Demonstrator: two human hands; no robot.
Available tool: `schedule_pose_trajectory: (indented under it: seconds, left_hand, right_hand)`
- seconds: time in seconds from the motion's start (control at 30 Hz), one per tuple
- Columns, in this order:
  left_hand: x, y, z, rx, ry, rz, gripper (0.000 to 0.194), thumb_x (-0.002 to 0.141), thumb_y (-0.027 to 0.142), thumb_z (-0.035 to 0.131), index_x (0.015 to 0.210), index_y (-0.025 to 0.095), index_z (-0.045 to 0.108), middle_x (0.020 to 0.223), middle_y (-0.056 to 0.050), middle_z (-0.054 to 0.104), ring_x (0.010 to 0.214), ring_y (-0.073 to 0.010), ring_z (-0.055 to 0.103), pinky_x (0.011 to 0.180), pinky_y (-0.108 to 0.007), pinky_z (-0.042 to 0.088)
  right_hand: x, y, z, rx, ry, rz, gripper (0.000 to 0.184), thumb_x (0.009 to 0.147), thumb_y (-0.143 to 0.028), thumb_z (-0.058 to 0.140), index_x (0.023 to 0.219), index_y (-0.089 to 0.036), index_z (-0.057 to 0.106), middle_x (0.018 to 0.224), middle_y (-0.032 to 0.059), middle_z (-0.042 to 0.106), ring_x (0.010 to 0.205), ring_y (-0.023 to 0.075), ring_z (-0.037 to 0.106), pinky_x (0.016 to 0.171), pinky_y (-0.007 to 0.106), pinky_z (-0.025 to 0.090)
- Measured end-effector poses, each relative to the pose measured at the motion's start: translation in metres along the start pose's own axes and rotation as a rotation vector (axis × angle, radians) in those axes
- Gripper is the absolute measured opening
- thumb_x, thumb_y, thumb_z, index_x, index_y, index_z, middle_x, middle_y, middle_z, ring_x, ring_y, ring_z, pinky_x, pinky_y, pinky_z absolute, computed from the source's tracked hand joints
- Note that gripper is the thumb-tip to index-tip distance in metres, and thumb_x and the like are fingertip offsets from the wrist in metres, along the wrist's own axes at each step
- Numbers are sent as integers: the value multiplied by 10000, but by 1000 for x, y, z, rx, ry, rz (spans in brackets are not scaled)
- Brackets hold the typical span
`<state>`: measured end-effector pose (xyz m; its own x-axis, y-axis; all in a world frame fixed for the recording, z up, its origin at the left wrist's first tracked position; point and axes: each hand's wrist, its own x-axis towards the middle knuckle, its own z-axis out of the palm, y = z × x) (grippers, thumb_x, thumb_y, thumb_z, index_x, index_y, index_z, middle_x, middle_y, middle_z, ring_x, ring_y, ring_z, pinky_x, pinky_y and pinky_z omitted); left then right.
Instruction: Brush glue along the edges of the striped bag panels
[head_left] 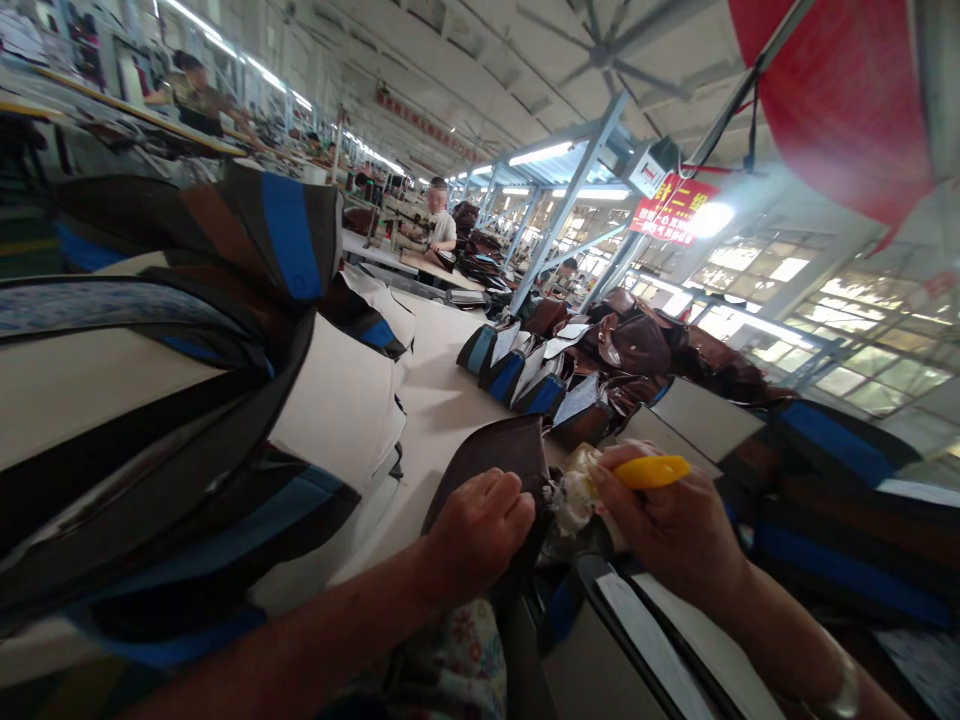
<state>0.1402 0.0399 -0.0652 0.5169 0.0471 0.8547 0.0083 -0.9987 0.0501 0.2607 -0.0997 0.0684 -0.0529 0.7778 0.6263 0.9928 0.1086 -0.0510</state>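
Observation:
My left hand (480, 528) is closed in a fist on the edge of a dark brown leather piece (495, 462) that lies on the white worktable (442, 400). My right hand (675, 525) is closed around a tool with a yellow handle (651, 472). Its whitish, glue-caked tip (574, 495) touches the leather's right edge, just beside my left hand's knuckles.
Tall stacks of brown, black and blue cut pieces (187, 380) rise at my left. More stacks (832, 480) lie at my right and at mid-table (517, 370). A pile of brown bags (645, 345) sits behind. A person (441, 225) works at the table's far end.

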Motion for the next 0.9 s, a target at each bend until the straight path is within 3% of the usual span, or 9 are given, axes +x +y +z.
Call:
schedule_pose_trajectory:
  seconds: [0.1, 0.23, 0.33, 0.47, 0.53, 0.63, 0.7, 0.8, 0.9]
  left_hand:
    - [-2, 1, 1, 17, -4, 15, 147, 928, 131, 553, 786, 168, 555, 766, -27, 506, 699, -175, 466, 626, -336, 381]
    - [-3, 3, 1, 7, 3, 55, 114, 933, 138, 541, 826, 160, 574, 759, -25, 503, 683, -173, 465, 602, -334, 377]
    - [-4, 2, -1, -14, 12, 52, 103, 935, 136, 531, 849, 155, 583, 758, -28, 510, 681, -173, 469, 601, -334, 385]
    - [-6, -5, -4, -58, 68, 55, 99, 929, 116, 529, 861, 159, 587, 743, -24, 522, 675, -165, 487, 595, -315, 400]
    - [-8, -12, -4, -123, 113, 1, 73, 933, 129, 537, 926, 162, 602, 758, -23, 541, 687, -154, 515, 602, -292, 422]
    - [-13, -25, -6, -280, 148, -139, 50, 938, 171, 564, 959, 184, 607, 827, -31, 600, 742, -139, 583, 651, -261, 469]
    - [-16, -32, -7, -370, 112, -264, 30, 934, 206, 580, 945, 201, 607, 868, -29, 640, 794, -144, 623, 702, -262, 495]
    - [-21, -38, -9, -409, 44, -559, 96, 909, 274, 619, 986, 225, 592, 905, -6, 676, 843, -163, 656, 763, -288, 515]
    - [-24, -41, -12, -385, 66, -822, 211, 877, 340, 663, 1003, 232, 534, 867, 28, 666, 784, -159, 659, 729, -283, 519]
  right_hand:
    - [2, -1, -1, 20, 45, 12, 93, 971, -198, 553, 882, -201, 578, 830, 15, 649, 764, 157, 606, 724, 299, 443]
    - [7, -4, 4, -22, -101, -29, 165, 969, -226, 532, 810, -200, 567, 740, 8, 626, 712, 179, 598, 726, 336, 425]
    - [10, -6, 5, -36, -5, 32, 180, 972, -249, 543, 807, -199, 592, 720, -7, 628, 644, 152, 589, 674, 304, 425]
    - [7, -2, 3, 69, 3, 103, 165, 949, -263, 571, 808, -200, 630, 725, -9, 653, 651, 147, 607, 663, 290, 431]
    - [2, 7, 4, 68, 126, 235, 167, 904, -309, 632, 784, -196, 653, 684, -2, 645, 616, 154, 589, 623, 293, 424]
    - [-12, 20, 14, 558, 488, 723, 181, 810, -355, 744, 798, -199, 653, 554, -45, 551, 457, 107, 464, 437, 227, 336]
    - [-24, 21, 32, 992, 588, 967, 253, 751, -381, 782, 742, -193, 613, 475, -81, 459, 368, 68, 339, 368, 191, 279]
    - [-38, 12, 73, 1366, 499, 1072, 314, 731, -406, 766, 655, -183, 560, 418, -111, 371, 303, 32, 233, 369, 194, 359]
    - [-44, -4, 108, 1581, 515, 1050, 251, 758, -377, 741, 694, -182, 597, 428, -109, 389, 296, 37, 244, 356, 185, 369]
